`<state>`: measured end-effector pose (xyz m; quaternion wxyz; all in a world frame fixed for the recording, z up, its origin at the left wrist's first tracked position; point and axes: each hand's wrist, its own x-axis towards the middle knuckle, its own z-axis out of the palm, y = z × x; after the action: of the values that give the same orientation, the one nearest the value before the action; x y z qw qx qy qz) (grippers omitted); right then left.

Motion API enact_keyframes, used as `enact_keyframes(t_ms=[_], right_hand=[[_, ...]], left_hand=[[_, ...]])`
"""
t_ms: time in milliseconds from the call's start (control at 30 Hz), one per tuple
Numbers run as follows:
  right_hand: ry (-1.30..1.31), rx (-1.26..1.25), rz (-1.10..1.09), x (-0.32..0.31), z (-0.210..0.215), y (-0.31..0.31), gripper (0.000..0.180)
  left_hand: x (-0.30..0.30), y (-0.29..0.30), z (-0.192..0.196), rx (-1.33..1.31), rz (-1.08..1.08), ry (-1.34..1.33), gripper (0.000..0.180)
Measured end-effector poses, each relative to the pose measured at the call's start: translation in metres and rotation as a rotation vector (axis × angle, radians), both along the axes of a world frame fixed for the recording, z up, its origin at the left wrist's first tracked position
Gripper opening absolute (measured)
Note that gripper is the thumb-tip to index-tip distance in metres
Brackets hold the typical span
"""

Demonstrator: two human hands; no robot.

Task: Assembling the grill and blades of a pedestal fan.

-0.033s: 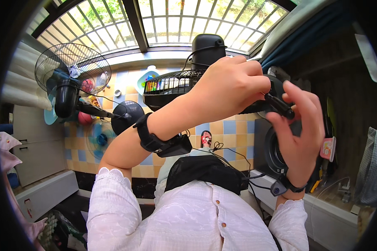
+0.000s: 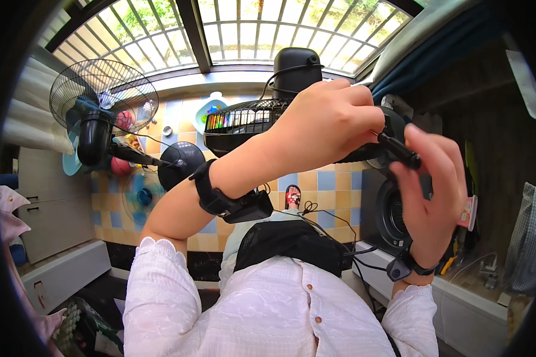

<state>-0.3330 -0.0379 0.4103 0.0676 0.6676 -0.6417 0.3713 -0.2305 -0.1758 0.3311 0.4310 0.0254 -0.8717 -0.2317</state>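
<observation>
A black fan [image 2: 244, 128] with a wire cage stands in front of me, its rounded motor housing [image 2: 296, 71] toward the window. My left hand [image 2: 333, 119] reaches across it, fingers curled around the upper end of a short black rod-like handle [image 2: 402, 150]. The rod slants down to the right, and its exact kind is unclear. Around its lower end, my right hand [image 2: 432, 190] has thumb and forefinger apart, slightly blurred. My left hand and forearm hide part of the fan.
Another black fan [image 2: 95, 134] is at left, with a round base [image 2: 183, 162]. Blue fan blades [image 2: 143, 196] lie on the tiled floor [image 2: 304, 181]. A light blue basin [image 2: 208, 110] is near the barred window [image 2: 298, 35]. A dark front-loading machine [image 2: 393, 208] stands right; cables hang by my waist.
My right hand has moved slightly right, and its thumb has drawn back from the rod. The left hand has barely moved.
</observation>
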Motion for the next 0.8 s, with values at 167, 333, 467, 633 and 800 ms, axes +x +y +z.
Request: enact_keyframes(t_ms=[167,333,467,633,800], right_hand=[[0.245,-0.048,-0.038,-0.006,0.004,0.003,0.024],[0.425,0.085,-0.154,-0.008,0.006,0.005,0.021],[0.259,-0.025,0.007,-0.009,0.002,0.001,0.018],[0.339,0.079,-0.147,-0.004,0.006,0.006,0.023],[0.373,0.103,-0.098,-0.006,0.011,0.003,0.022]], left_hand=[[0.003,0.002,-0.004,0.004,0.029,0.011,0.013],[0.001,0.002,-0.003,-0.018,0.055,0.011,0.011],[0.003,0.003,-0.005,-0.025,0.053,0.019,0.010],[0.004,0.002,-0.006,-0.026,0.065,0.023,0.010],[0.003,0.001,-0.004,-0.030,0.063,0.000,0.009]])
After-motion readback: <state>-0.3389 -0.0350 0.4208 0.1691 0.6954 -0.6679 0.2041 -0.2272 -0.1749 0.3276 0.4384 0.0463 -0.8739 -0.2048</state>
